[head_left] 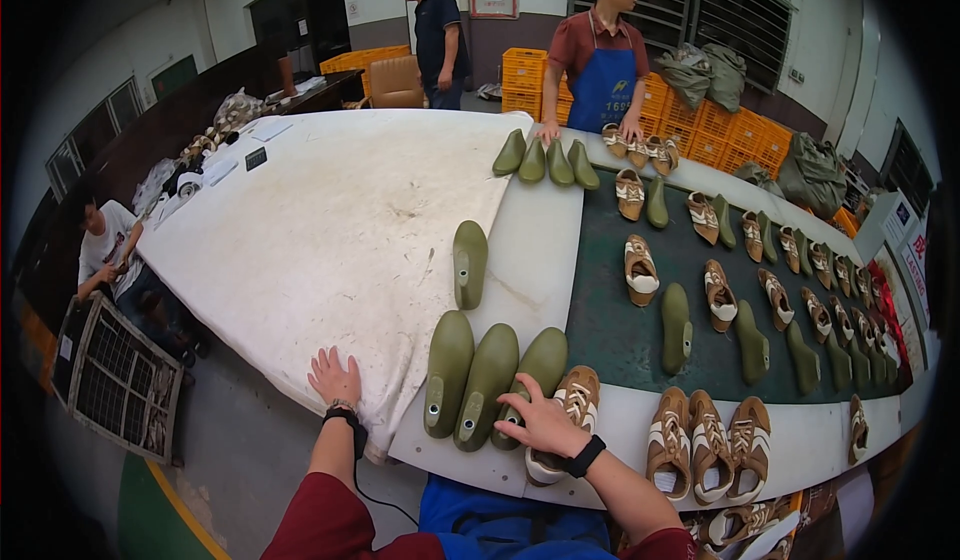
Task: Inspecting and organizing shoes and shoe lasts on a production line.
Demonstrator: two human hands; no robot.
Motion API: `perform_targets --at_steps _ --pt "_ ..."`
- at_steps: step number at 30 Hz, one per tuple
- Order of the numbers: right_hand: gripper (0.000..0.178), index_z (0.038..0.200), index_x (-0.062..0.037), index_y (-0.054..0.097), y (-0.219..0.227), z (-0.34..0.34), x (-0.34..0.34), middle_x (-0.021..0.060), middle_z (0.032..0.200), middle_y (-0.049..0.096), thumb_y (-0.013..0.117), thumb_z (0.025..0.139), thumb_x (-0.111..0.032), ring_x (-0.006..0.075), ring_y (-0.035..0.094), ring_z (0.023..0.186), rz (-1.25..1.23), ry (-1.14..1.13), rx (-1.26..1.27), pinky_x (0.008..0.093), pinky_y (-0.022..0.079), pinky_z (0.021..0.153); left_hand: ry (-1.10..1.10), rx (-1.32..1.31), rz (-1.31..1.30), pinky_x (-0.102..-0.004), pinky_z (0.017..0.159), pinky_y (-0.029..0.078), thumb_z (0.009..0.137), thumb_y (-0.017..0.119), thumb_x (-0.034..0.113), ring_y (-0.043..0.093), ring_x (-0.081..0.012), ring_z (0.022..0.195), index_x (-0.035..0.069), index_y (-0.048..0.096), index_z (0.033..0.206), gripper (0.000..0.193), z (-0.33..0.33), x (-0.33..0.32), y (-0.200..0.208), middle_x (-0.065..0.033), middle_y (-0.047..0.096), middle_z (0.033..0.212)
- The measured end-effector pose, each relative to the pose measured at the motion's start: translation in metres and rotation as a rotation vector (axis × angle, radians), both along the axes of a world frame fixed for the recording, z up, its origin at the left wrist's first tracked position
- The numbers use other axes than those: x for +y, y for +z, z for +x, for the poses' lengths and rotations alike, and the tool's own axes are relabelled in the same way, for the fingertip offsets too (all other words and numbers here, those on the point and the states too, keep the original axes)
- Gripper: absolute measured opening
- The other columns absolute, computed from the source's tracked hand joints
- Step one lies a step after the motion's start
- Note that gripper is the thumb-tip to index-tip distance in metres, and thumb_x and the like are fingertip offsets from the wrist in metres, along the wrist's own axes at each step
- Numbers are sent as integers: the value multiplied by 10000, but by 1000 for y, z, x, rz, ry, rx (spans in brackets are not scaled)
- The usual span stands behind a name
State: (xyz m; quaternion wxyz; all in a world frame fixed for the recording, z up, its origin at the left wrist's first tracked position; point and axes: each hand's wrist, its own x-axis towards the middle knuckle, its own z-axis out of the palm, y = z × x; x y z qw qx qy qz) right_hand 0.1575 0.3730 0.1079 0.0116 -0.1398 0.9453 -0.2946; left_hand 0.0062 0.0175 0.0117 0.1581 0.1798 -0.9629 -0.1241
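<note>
My left hand [335,378] lies with spread fingers on the near corner of the white cloth-covered table [330,220], holding nothing. My right hand [548,422] rests over the lower part of a green shoe last [545,355], fingers apart and slightly bent. Beside it, partly hidden under my wrist, is a brown and white sneaker [580,395]. Two more green lasts [450,365] lie just left of that last. A single last [468,265] lies farther up the white ledge. Right of my wrist stand three brown and white sneakers [668,445] side by side.
A dark green conveyor belt [620,350] carries rows of sneakers and lasts. Across it, a co-worker in a blue apron [602,90] has hands near several lasts [532,163] and sneakers. Another person sits at left by a crate [122,375]; one stands behind. Orange crates [705,130] line the back.
</note>
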Motion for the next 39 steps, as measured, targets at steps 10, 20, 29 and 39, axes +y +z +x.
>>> perform_targets --at_steps 10,20,29,39 --pt "442 1119 -157 524 -1 -1 -1 218 1319 316 575 811 -470 425 579 852 -22 13 17 471 481 768 5 19 -23 -531 1046 187 821 532 373 284 -326 1290 122 473 1250 501 -1 -3 -3 -121 373 1365" --pt "440 1122 -155 522 3 -1 -1 218 1316 312 580 812 -461 435 578 854 -6 8 -11 472 486 771 2 27 -14 -531 1049 179 819 533 373 282 -326 1292 119 472 1252 505 -2 -3 -5 -125 371 1369" --pt "437 1121 -155 526 3 -2 -3 214 1319 310 581 811 -459 436 577 857 -7 9 -13 470 485 776 5 -16 -5 -525 1055 167 832 512 386 264 -320 1304 121 454 1274 519 -1 -3 -1 -122 353 1385" --pt "448 1148 -164 523 4 -5 -1 219 1352 285 571 818 -462 432 580 861 -5 6 -84 449 465 827 19 -21 -28 -515 1061 162 836 497 409 263 -301 1308 140 451 1281 522 -5 0 -2 -100 347 1394"
